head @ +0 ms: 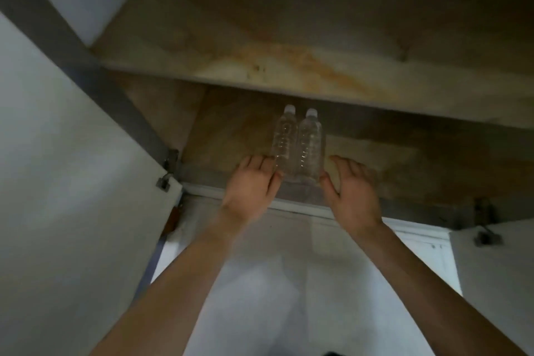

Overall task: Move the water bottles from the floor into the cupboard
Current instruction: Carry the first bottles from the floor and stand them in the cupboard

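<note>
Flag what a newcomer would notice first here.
Two clear plastic water bottles with white caps stand side by side at the front of the lower wooden cupboard shelf. The left hand and right hand flank them, fingers relaxed. An orange stain streaks the upper shelf.

both arms reaching up and forward. left forearm (179,277) bare, comes in from bottom left; right forearm (419,274) bare, from bottom right, the two angling toward each other. left hand (251,182): back facing camera, fingers fairly straight, close together, pointing away, thumb angled inward. right hand (351,185) roughly mirrors it: back showing, fingers relaxed, slightly spread, thumb turned in. hands level, gap between them, wrists straight. fingertips bit blurry.
</note>
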A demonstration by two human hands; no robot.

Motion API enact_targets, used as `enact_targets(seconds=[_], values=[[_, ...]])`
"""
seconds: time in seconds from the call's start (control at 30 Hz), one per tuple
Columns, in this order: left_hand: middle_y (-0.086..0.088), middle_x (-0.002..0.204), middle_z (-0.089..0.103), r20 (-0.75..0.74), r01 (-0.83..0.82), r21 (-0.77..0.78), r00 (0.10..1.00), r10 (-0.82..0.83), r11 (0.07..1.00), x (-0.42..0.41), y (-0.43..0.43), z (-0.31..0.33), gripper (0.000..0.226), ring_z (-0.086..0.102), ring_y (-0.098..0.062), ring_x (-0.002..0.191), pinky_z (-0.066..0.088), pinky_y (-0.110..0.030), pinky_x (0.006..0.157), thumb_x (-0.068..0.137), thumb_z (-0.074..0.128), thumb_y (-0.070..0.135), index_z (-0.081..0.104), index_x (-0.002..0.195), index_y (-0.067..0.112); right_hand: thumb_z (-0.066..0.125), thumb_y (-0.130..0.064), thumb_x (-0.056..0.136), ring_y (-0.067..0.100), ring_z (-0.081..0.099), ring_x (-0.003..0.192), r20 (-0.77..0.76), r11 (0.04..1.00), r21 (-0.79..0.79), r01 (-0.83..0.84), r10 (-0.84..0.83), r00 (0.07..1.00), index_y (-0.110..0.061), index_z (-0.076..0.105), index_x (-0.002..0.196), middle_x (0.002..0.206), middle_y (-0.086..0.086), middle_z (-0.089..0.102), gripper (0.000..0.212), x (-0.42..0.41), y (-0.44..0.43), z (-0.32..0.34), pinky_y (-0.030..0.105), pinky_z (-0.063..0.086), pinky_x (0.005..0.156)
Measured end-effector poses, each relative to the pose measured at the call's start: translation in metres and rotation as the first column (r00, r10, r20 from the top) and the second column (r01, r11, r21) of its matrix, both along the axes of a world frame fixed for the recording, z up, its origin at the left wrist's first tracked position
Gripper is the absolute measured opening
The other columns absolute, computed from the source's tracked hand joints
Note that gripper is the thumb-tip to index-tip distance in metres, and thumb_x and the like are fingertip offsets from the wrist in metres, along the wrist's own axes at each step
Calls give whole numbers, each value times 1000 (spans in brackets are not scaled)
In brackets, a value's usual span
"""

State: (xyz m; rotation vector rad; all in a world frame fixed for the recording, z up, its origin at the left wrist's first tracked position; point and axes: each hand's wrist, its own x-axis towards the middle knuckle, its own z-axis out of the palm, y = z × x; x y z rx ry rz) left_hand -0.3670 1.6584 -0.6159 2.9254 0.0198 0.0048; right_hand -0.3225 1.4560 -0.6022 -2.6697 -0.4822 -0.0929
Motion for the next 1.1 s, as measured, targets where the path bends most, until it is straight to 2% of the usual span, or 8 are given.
enact_targets(seconds=[0.1,0.2,0.37,0.47,0.63,0.83,0.97,1.1], values=[[-12,109,65,-86,-16,-46,996,12,999,-46,-10,79,55,54,-32,97,47,-43,84,95,20,38,64,113,11,44,-38,92,37,63,97,-39,1000,-23,-11,10,999,-4,65,114,105,18,69,45,-47,-14,71,41,53,83],[-16,106,67,-77,-28,-89,997,21,996,-94,-30,174,51,59,-38,95,52,-44,79,95,33,39,65,115,5,43,-38,92,37,61,96,-125,998,-58,-19,12,992,-3,65,114,105,18,68,48,-95,-27,159,41,52,84],[-8,107,68,-73,-1,-123,997,-8,992,-146,-55,374,42,61,-32,98,53,-42,79,97,39,39,65,112,10,41,-40,93,35,61,102,-206,994,-88,-67,48,977,-5,63,119,108,14,68,49,-151,-49,348,42,51,89],[-5,113,67,-54,13,-169,998,-22,986,-167,-68,502,47,61,-29,102,53,-39,83,97,37,41,62,120,10,37,-42,94,35,60,103,-196,991,-100,-86,65,979,-5,61,121,110,13,67,51,-171,-62,471,43,51,88],[-4,130,62,127,83,-187,990,-60,979,-193,-77,664,53,55,-25,121,45,-39,100,98,33,43,56,134,10,38,-44,95,29,57,110,-64,997,-66,-33,28,998,-9,60,126,115,8,66,52,-200,-80,631,40,49,92],[3,143,53,204,138,-185,974,-99,973,-222,-73,718,56,46,-19,135,34,-34,109,100,27,48,48,142,19,33,-47,97,23,53,118,70,992,-19,123,-122,990,-13,55,131,126,2,61,53,-249,-99,706,38,47,99],[1,136,59,115,271,-176,960,-253,946,-251,-76,697,59,51,-21,129,41,-36,105,98,25,50,54,138,17,36,-46,96,25,57,111,68,945,26,327,-328,942,-10,59,128,120,3,65,53,-314,-116,697,39,49,93],[4,134,60,32,418,-205,907,-421,885,-275,-98,675,62,52,-16,127,43,-36,105,97,22,53,55,136,19,35,-48,94,30,57,113,2,840,-22,543,-543,840,-11,61,126,122,5,66,55,-384,-143,676,41,47,92]])
